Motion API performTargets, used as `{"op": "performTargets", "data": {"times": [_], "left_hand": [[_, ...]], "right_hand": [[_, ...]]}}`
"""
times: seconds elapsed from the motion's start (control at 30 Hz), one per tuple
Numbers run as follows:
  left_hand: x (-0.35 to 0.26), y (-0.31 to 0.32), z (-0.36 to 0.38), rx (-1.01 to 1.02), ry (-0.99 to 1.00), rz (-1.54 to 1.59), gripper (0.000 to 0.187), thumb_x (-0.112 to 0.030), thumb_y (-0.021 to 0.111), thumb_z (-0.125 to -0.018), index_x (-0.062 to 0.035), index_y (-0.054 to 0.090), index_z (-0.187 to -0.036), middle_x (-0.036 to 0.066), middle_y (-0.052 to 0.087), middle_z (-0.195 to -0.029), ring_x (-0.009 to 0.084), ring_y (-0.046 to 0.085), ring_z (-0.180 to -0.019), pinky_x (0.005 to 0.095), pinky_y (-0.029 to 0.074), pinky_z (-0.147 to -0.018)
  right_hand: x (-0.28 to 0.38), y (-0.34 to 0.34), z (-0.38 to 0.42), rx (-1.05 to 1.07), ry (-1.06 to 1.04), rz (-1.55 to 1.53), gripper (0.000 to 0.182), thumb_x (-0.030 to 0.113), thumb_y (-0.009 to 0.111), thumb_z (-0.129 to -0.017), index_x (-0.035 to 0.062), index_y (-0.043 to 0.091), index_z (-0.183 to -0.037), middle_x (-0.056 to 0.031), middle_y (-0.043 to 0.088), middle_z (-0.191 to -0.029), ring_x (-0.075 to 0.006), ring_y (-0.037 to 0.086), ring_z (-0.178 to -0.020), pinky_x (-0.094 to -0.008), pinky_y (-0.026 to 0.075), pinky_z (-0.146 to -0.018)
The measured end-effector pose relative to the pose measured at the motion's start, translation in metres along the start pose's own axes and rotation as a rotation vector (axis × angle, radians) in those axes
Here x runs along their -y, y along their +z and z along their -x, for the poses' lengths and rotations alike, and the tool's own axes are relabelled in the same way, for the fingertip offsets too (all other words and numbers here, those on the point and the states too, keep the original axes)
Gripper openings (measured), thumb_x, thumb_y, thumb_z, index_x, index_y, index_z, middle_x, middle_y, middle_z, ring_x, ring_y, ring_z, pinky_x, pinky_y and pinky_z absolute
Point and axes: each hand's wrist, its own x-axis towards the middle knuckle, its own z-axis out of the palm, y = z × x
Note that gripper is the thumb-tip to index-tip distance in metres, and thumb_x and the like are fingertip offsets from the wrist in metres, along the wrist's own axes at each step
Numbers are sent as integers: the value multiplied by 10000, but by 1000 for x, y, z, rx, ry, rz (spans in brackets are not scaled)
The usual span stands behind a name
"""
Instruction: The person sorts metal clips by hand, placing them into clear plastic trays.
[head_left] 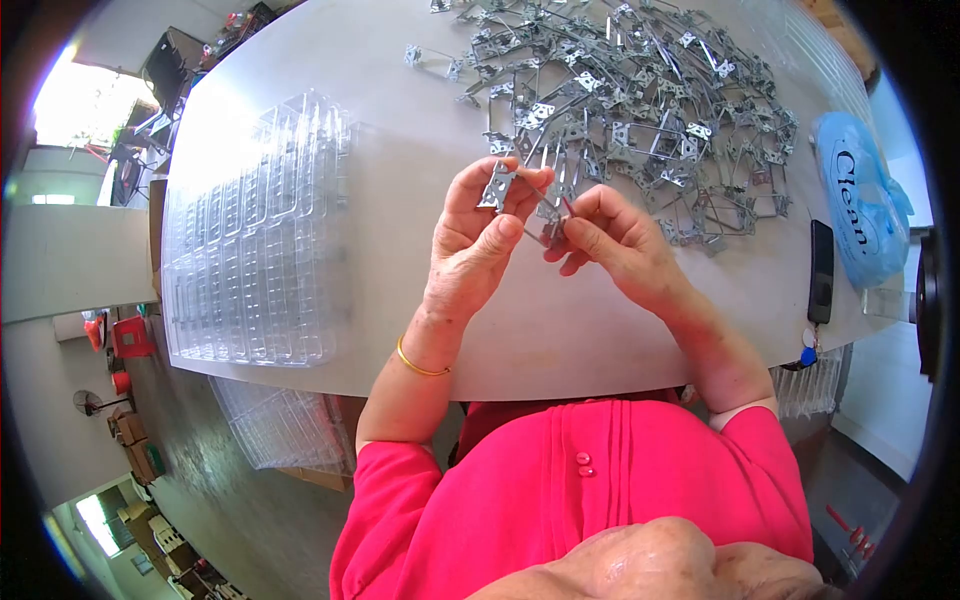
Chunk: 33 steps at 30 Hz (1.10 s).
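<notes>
Both my hands are raised over the near side of the pile of metal parts (640, 120). My left hand (475, 240) grips a metal bracket (497, 187) between thumb and fingers, its flat plate with holes facing up. My right hand (615, 245) pinches the other end of the same metal bracket, near a small reddish piece (568, 206). Thin rods run between the two hands. The fingertips of my right hand partly hide that end.
Stacked clear plastic trays (255, 240) lie at the left of the white table (420, 345). On the right are a black phone (821, 270), keys with a blue tag (808, 355) and a blue plastic bag (860, 200). More clear trays (280, 425) stand below the left edge.
</notes>
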Motion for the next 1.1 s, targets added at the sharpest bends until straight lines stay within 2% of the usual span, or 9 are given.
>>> {"op": "performTargets", "data": {"times": [0.17,0.33,0.43,0.5,0.6,0.73,0.87,0.93,1.1], "left_hand": [[-3,2,-1,-3,-37,-41,475,-157,680,-989,-93,462,-1407,205,538,-1441,375,508,-1379,527,395,-1178],[-8,0,-2,17,-142,50,357,-250,608,-1037,-59,484,-1312,246,562,-1398,387,580,-1300,553,448,-1125],[-10,-4,1,-82,-295,87,311,-316,525,-1073,-15,532,-1147,270,639,-1273,387,676,-1147,545,512,-1048],[-12,-3,1,-89,-471,-80,349,-310,478,-1088,-4,559,-942,279,694,-1134,363,730,-970,502,570,-931],[-15,5,0,-73,-535,-173,382,-271,480,-1082,-14,544,-806,297,700,-1091,330,735,-870,453,583,-822],[-14,3,1,-64,-535,-80,369,-244,489,-1074,-19,540,-786,297,699,-1081,307,723,-816,422,575,-765],[-13,3,1,-109,-505,-49,326,-226,510,-1063,-3,567,-833,289,696,-1069,291,712,-791,403,567,-721],[-13,1,1,-116,-503,-53,315,-224,515,-1060,4,579,-853,284,694,-1065,284,708,-786,397,565,-713],[-10,0,2,-86,-524,-18,278,-207,524,-1055,14,603,-908,262,677,-1065,270,704,-816,383,569,-704]], "right_hand": [[-5,-18,-6,-102,-138,33,113,141,641,-1035,58,570,-1065,-40,670,-919,-110,671,-799,-259,553,-700],[9,-25,-4,-188,-459,432,115,14,687,-973,31,588,-1030,-43,669,-901,-117,668,-791,-278,561,-715],[14,-33,-8,-91,-695,730,149,-35,712,-927,17,610,-1023,-71,681,-923,-153,691,-816,-283,564,-734],[16,-32,-6,-57,-676,727,163,-41,720,-913,16,619,-1027,-83,685,-936,-168,698,-827,-285,564,-736],[16,-33,-5,-28,-647,735,182,-45,731,-897,18,632,-1037,-96,690,-952,-184,705,-855,-289,563,-746],[21,-32,-12,-122,-797,779,204,-31,745,-888,29,648,-1058,-90,685,-974,-170,691,-890,-285,553,-784],[18,-42,-9,-249,-779,847,197,-10,750,-903,32,653,-1069,-78,682,-1015,-138,668,-892,-271,539,-811],[16,-37,-8,-286,-705,512,182,1,738,-926,32,656,-1084,-62,676,-1050,-109,646,-871,-259,533,-815],[15,-27,-2,-276,-697,499,150,-2,700,-955,36,653,-1093,-79,708,-1038,-109,664,-922,-268,542,-817]]}}
